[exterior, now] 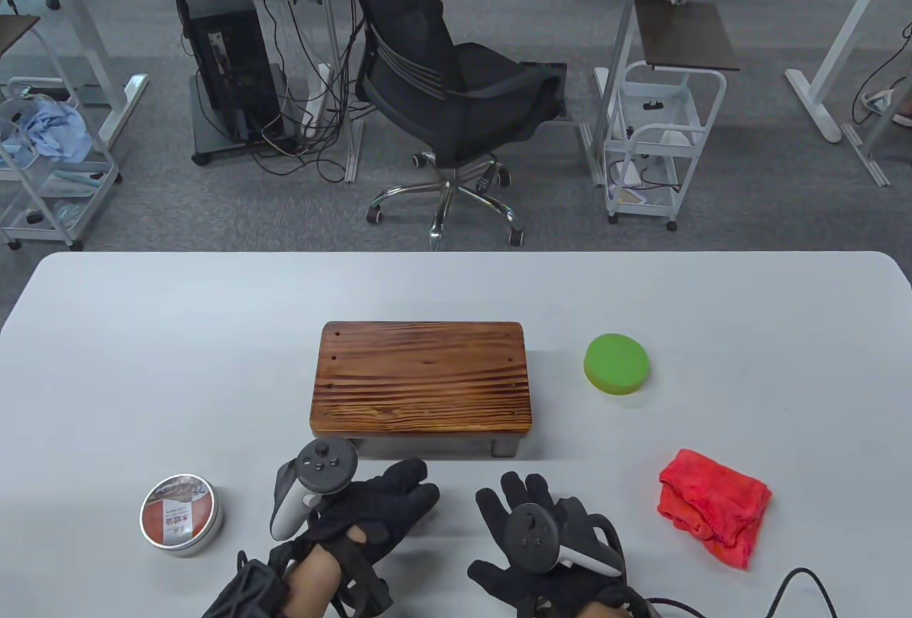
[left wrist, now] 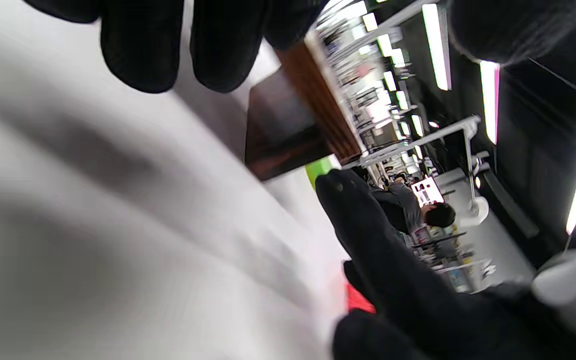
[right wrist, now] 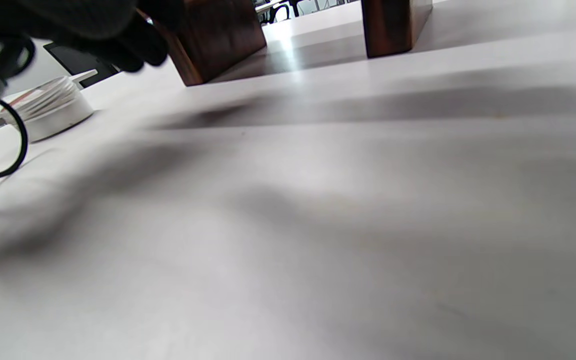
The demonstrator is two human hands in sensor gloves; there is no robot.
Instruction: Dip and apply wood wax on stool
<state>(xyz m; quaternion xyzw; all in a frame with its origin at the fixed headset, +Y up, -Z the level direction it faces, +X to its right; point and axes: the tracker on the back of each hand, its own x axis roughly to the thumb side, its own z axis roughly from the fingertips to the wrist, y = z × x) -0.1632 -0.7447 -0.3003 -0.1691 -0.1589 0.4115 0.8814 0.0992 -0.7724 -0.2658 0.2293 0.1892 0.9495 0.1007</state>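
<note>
1. Hands idle: left hand (exterior: 370, 511) and right hand (exterior: 541, 539) lie flat on the tabletop (exterior: 142, 361), fingers straight and spread, each grip wide and holding nothing.
2. Stool (exterior: 422, 379) stands mid-table, just beyond both sets of fingertips, top bare; no wax sheen I can make out.
3. Wax tin (exterior: 179, 513) sits to the left of the left hand, near but not touching. Lid looks on in the table view; the right wrist view shows ridged threads on its side, so how firmly it is seated is unclear.
4. Green sponge (exterior: 617, 364) lies right of the stool, apart from it. Red cloth (exterior: 712, 505) is bunched further toward the near right edge.
5. Step, by my reading: the very start. Nothing picked up, tin unopened, no applicator loaded.
6. Next move likely calls for the left hand to steady the tin while the lid comes off, then the right to fetch sponge or cloth for dipping. Which applicator is meant, I cannot tell.
</note>
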